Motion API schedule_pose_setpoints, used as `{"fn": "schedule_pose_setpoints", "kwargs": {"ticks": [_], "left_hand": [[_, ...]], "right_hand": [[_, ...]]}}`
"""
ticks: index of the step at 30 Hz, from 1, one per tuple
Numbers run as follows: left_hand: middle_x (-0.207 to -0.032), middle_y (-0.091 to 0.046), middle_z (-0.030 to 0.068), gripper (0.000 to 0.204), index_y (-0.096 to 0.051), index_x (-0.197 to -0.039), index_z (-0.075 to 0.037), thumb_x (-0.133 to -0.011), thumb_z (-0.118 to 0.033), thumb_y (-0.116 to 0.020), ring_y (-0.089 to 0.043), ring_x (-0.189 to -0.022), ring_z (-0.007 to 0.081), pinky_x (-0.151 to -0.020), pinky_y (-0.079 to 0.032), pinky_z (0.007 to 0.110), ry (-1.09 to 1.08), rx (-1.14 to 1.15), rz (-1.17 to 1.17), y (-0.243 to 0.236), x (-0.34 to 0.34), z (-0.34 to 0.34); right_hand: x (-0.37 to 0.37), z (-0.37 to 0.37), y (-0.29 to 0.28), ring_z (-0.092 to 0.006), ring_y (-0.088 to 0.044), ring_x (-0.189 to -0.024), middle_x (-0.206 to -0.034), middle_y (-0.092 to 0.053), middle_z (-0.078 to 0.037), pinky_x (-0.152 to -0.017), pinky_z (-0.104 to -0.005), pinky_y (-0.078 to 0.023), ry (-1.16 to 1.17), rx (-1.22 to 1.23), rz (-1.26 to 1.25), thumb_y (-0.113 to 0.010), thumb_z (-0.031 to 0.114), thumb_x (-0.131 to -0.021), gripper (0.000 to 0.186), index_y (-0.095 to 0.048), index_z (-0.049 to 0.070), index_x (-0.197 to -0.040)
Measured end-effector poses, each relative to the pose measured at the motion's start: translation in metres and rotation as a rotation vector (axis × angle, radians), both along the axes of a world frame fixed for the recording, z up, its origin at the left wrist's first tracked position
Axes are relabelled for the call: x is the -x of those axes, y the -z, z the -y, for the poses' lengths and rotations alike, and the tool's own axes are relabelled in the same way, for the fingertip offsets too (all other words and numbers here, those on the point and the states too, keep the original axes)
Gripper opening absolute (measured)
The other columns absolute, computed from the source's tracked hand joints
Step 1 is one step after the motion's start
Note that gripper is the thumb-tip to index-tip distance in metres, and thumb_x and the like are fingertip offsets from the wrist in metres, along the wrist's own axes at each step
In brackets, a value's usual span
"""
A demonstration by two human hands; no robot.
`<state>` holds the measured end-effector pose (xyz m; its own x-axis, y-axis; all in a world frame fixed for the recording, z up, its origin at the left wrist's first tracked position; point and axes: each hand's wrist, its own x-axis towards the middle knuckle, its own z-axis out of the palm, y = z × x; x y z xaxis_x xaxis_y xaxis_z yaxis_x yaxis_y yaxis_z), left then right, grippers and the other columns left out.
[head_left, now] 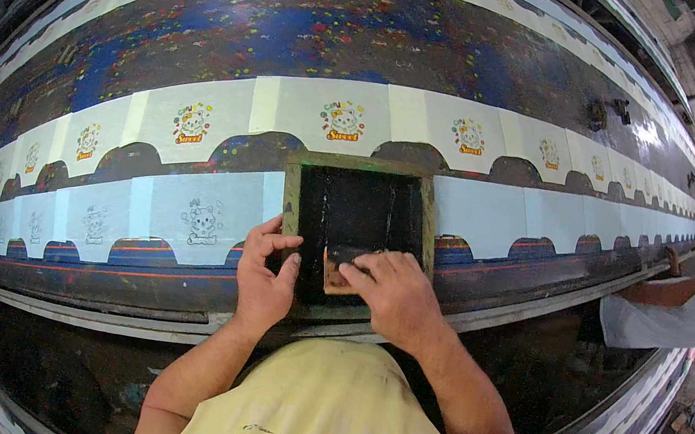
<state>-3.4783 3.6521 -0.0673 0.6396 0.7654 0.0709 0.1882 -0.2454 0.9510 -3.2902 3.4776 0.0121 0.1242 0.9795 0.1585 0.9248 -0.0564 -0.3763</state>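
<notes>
A screen printing frame (430,232) with a greenish wooden rim lies in front of me over the near row of light blue fabric pieces (482,218). Black ink darkens its inside. My left hand (266,277) grips the frame's left edge, fingers curled and thumb near the inner side. Inside the frame, toward its near end, my right hand (397,295) is closed on a small squeegee (334,282) with a wooden-coloured edge. To the left of the frame, a blue piece carries a black outline print of a cartoon cat (203,221).
Behind runs a row of cream pieces with coloured cat prints (342,120). The long dark table (242,22) is spotted with paint. A black object (607,114) lies at the far right. Another person in a pale top (660,314) is at the right, by the table edge.
</notes>
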Motion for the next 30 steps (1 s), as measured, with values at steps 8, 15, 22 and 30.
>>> {"fn": "schedule_pose_setpoints", "kwargs": {"ticks": [8, 15, 22, 30], "left_hand": [[-0.162, -0.058, 0.0270, 0.038, -0.077, -0.130, -0.007, -0.094, 0.007, -0.077, -0.058, -0.151, 0.0419, -0.125, -0.046, 0.048, -0.012, 0.047, 0.038, 0.005, 0.000, 0.005], [-0.163, -0.058, 0.0258, 0.049, -0.078, -0.130, -0.007, -0.084, 0.010, -0.077, -0.057, -0.154, 0.0421, -0.127, -0.044, 0.049, -0.002, -0.111, -0.062, 0.002, -0.002, 0.014], [-0.163, -0.060, 0.0284, 0.048, -0.080, -0.121, -0.005, -0.077, 0.010, -0.068, -0.057, -0.155, 0.0402, -0.129, -0.041, 0.046, -0.094, -0.130, 0.051, -0.005, -0.024, 0.037], [-0.160, -0.062, 0.0259, 0.046, -0.080, -0.118, -0.007, -0.076, 0.011, -0.070, -0.057, -0.152, 0.0414, -0.128, -0.041, 0.047, -0.079, -0.158, 0.133, -0.007, -0.122, 0.128]], "right_hand": [[0.041, 0.037, -0.009, -0.0351, -0.068, -0.123, -0.132, -0.071, -0.011, -0.107, -0.0510, -0.056, 0.017, 0.091, -0.050, -0.078, 0.009, -0.090, 0.044, -0.078, 0.008, -0.134], [0.029, 0.041, -0.089, -0.0353, -0.068, -0.123, -0.127, -0.071, -0.011, -0.107, -0.0528, -0.056, -0.200, -0.127, -0.371, -0.080, 0.018, -0.095, 0.054, -0.071, 0.008, -0.147], [0.001, 0.079, -0.194, -0.0281, -0.074, -0.098, -0.110, -0.075, -0.007, -0.085, -0.0464, -0.059, -0.503, -0.398, -0.438, -0.075, 0.019, -0.097, 0.049, -0.073, 0.005, -0.145], [-0.082, 0.168, -0.234, -0.0275, -0.078, -0.099, -0.112, -0.079, -0.009, -0.086, -0.0424, -0.062, -0.662, -0.410, -0.415, -0.075, 0.015, -0.101, 0.025, -0.080, 0.006, -0.123]]}}
